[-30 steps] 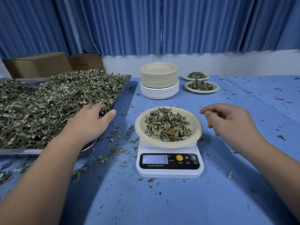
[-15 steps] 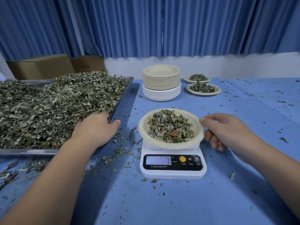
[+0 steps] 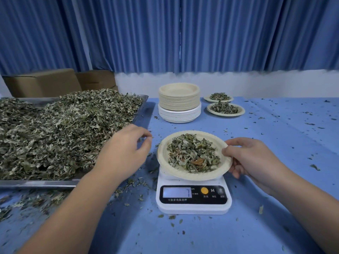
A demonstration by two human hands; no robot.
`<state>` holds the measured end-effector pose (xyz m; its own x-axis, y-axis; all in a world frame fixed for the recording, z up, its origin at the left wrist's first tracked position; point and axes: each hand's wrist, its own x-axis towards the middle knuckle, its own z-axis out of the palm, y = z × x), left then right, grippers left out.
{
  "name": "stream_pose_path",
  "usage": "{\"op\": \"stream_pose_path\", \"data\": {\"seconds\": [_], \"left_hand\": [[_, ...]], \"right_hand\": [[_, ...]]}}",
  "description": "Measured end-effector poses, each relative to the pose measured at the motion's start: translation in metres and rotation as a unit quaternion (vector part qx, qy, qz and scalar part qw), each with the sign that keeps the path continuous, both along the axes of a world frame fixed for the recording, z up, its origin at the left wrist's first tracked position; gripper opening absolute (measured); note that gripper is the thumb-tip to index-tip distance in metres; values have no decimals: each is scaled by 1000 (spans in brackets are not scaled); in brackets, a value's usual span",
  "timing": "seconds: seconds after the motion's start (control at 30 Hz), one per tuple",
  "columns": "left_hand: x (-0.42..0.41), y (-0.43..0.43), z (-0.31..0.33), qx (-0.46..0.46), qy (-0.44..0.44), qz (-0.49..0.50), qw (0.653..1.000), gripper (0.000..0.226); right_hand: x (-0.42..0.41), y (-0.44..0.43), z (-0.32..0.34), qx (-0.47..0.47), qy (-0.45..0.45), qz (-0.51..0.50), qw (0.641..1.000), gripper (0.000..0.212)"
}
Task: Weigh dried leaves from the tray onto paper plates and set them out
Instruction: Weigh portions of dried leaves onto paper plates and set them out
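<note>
Right now the paper plate (image 3: 163,150), heaped with dried leaves (image 3: 192,153), sits over the white scale (image 3: 192,208) at the middle of the table (image 3: 275,180). The right hand (image 3: 255,158) grips its right rim, thumb on top of the edge and fingers curled beneath. Whether the plate has cleared the scale is hard to tell. The two plates already set out (image 3: 211,111) lie farther back and a little to the right, beyond the right hand and beside the stack of empty plates (image 3: 178,101). That makes the right hand the nearer one for carrying the plate there, probably forward and slightly rightward, kept level so the loose heap does not slide. The left hand (image 3: 124,153) hovers palm down between the tray (image 3: 36,183) and the plate's left edge. Its fingers are loosely curled with thumb and forefinger close together, and I cannot tell whether they pinch a scrap of leaf.
</note>
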<state>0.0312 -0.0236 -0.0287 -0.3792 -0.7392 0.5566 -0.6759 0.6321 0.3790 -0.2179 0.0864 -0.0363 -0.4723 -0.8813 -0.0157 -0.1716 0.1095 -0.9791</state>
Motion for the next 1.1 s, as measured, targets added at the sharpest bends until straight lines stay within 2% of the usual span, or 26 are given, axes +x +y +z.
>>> {"op": "stream_pose_path", "data": {"seconds": [0.1,0.2,0.33,0.47,0.6,0.83,1.0,1.1], "left_hand": [[-3,0,-3,34,4,43,999,18],[-2,0,-4,63,-28,65,995,19],[-11,5,-11,81,-48,43,995,19],[-18,3,-21,134,-21,38,990,22],[-17,0,-24,150,-8,36,988,27],[-18,-2,-25,173,1,42,984,26],[-18,-2,-26,175,-3,40,984,28],[-18,-3,-25,172,-8,42,984,28]], "right_hand": [[-5,1,2,-14,-14,-21,1000,10],[-20,0,5,-24,-31,-59,998,8],[-49,0,7,-39,-65,-119,990,8],[-76,-1,3,-32,-79,-170,982,15],[-93,-1,-3,-26,-103,-205,973,16],[-105,-4,-11,-67,-195,-219,954,28],[-104,-2,-12,-54,-271,-213,937,10],[-95,-3,-13,-19,-271,-180,945,19]]}}
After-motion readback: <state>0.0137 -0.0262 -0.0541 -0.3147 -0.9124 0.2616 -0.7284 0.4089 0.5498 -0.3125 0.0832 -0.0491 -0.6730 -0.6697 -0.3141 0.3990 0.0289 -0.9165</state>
